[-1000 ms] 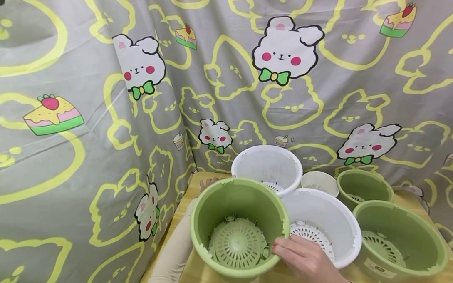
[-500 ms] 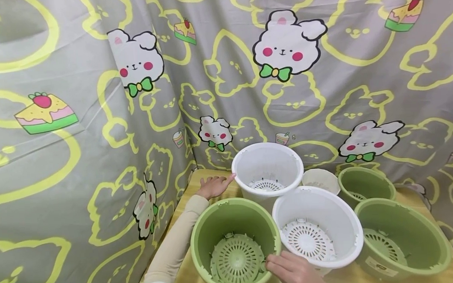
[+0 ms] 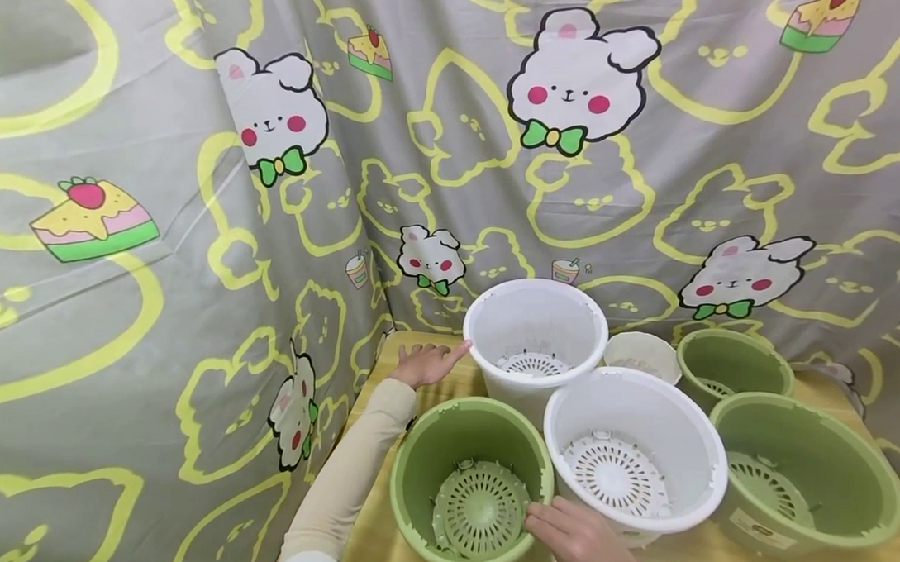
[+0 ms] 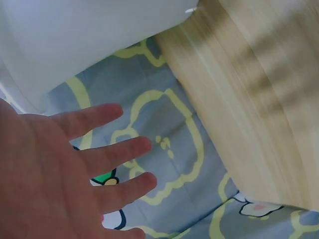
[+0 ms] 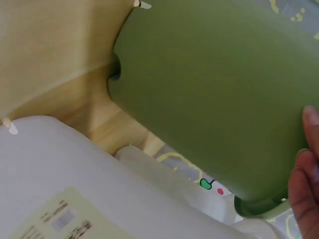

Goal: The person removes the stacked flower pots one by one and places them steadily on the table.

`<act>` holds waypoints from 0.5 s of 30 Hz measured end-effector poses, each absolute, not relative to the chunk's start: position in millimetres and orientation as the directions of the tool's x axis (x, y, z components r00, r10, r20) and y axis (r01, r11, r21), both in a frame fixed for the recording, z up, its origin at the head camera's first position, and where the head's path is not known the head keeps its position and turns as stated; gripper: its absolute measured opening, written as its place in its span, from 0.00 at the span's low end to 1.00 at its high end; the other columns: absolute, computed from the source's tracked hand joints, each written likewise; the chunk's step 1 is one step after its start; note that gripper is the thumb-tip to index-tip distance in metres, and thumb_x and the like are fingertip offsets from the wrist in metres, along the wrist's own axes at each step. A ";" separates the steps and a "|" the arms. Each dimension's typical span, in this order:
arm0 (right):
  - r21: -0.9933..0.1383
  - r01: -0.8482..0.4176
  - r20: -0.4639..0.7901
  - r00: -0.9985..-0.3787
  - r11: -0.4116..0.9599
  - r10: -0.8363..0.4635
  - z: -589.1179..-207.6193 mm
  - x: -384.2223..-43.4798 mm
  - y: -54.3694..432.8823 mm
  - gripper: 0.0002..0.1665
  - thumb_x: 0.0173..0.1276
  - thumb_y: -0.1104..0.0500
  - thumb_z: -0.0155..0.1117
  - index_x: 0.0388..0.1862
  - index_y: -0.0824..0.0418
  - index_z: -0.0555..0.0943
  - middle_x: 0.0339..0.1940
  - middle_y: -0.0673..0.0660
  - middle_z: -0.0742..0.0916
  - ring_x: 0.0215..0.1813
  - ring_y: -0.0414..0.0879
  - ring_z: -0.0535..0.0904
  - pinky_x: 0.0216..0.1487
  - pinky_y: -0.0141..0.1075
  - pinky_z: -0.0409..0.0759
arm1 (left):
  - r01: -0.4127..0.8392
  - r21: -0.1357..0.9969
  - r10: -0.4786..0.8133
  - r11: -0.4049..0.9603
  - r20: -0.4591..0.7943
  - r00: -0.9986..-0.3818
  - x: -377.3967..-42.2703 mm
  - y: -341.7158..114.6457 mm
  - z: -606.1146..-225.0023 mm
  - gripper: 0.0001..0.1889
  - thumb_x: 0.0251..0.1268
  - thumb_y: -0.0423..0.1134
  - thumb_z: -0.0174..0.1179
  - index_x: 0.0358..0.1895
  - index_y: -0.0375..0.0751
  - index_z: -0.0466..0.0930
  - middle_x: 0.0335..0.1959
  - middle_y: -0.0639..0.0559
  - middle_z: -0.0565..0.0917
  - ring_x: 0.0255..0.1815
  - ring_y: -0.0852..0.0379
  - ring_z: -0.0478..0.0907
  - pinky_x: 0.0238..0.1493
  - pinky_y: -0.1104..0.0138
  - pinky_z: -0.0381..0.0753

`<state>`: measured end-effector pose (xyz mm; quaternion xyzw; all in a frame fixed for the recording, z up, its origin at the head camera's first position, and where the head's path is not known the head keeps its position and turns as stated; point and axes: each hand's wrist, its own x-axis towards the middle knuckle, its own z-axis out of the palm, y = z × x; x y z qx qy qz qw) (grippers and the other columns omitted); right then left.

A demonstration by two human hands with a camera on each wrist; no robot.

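In the head view, my right hand (image 3: pixel 578 537) pinches the right rim of a round green plastic basket (image 3: pixel 463 433) with a slotted bottom. The right wrist view shows that basket's smooth outer wall (image 5: pixel 209 89), the fingers (image 5: pixel 301 191) at its edge. My left hand (image 3: pixel 426 364) reaches past it, fingers spread and straight, the thumb seeming to touch the left rim of the rear white basket (image 3: pixel 496 317). Nothing is held in the left palm (image 4: pixel 35 174) in the left wrist view. Beside the green basket stands another white basket (image 3: pixel 678 422).
Two more green baskets, a larger one (image 3: pixel 836 466) with a label and a smaller one (image 3: pixel 743 366), stand at the right. A small whitish bowl (image 3: pixel 642 357) sits behind the white baskets. Patterned cloth (image 3: pixel 476 172) hangs behind and left of the wooden table (image 3: pixel 385 353).
The held green basket has come down and toward the person, beside the front white basket, with the right hand still on its rim. The left hand, mostly hidden before, now shows with fingers spread.
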<state>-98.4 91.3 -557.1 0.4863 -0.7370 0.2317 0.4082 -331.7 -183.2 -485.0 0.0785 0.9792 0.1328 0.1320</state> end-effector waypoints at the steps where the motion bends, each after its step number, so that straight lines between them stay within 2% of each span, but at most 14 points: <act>1: 0.035 -0.895 0.820 -0.228 0.445 -0.524 -557.0 -98.8 89.9 0.28 0.83 0.41 0.48 0.42 0.57 0.89 0.41 0.52 0.93 0.37 0.37 0.83 0.40 0.22 0.80 | 0.119 0.272 0.188 0.955 -0.241 -0.952 -332.5 -183.0 -484.6 0.56 0.65 0.84 0.20 0.77 0.46 0.70 0.78 0.41 0.70 0.81 0.28 0.58 0.80 0.30 0.30; 3: 0.009 -0.874 0.805 -0.282 0.487 -0.522 -555.8 -100.2 87.4 0.25 0.85 0.48 0.46 0.42 0.57 0.89 0.42 0.52 0.93 0.39 0.38 0.85 0.42 0.24 0.82 | 0.117 0.262 0.185 0.958 -0.250 -0.950 -332.5 -182.7 -482.3 0.58 0.64 0.85 0.19 0.77 0.45 0.69 0.78 0.40 0.70 0.81 0.28 0.58 0.80 0.30 0.29; 5: -0.006 -0.864 0.793 -0.311 0.503 -0.524 -554.3 -101.9 85.7 0.20 0.81 0.58 0.49 0.42 0.58 0.89 0.42 0.53 0.93 0.40 0.40 0.86 0.44 0.26 0.84 | 0.117 0.239 0.180 0.964 -0.261 -0.948 -333.1 -182.9 -480.7 0.59 0.62 0.86 0.18 0.77 0.45 0.69 0.79 0.39 0.69 0.81 0.28 0.58 0.80 0.30 0.29; 8: -0.025 -0.856 0.783 -0.338 0.517 -0.523 -551.3 -103.1 84.1 0.13 0.69 0.59 0.59 0.42 0.59 0.89 0.43 0.54 0.93 0.41 0.43 0.87 0.45 0.28 0.85 | 0.117 0.209 0.172 0.971 -0.271 -0.947 -333.0 -183.8 -478.3 0.60 0.61 0.87 0.17 0.77 0.45 0.69 0.79 0.39 0.69 0.82 0.29 0.58 0.80 0.31 0.29; 11: -0.039 -0.844 0.774 -0.364 0.535 -0.518 -548.7 -103.5 83.0 0.13 0.58 0.60 0.65 0.41 0.59 0.89 0.43 0.54 0.93 0.41 0.44 0.87 0.45 0.29 0.86 | 0.114 0.183 0.163 0.977 -0.282 -0.946 -332.8 -184.3 -474.8 0.61 0.60 0.87 0.16 0.77 0.45 0.69 0.79 0.39 0.69 0.81 0.29 0.58 0.80 0.31 0.29; 15: -0.045 -0.815 0.763 -0.402 0.578 -0.507 -545.5 -103.1 80.7 0.13 0.57 0.61 0.64 0.40 0.59 0.89 0.42 0.54 0.93 0.41 0.44 0.88 0.44 0.30 0.86 | 0.114 0.172 0.163 0.978 -0.299 -0.940 -333.7 -183.8 -469.1 0.59 0.61 0.87 0.19 0.76 0.45 0.70 0.78 0.38 0.69 0.81 0.28 0.58 0.80 0.31 0.29</act>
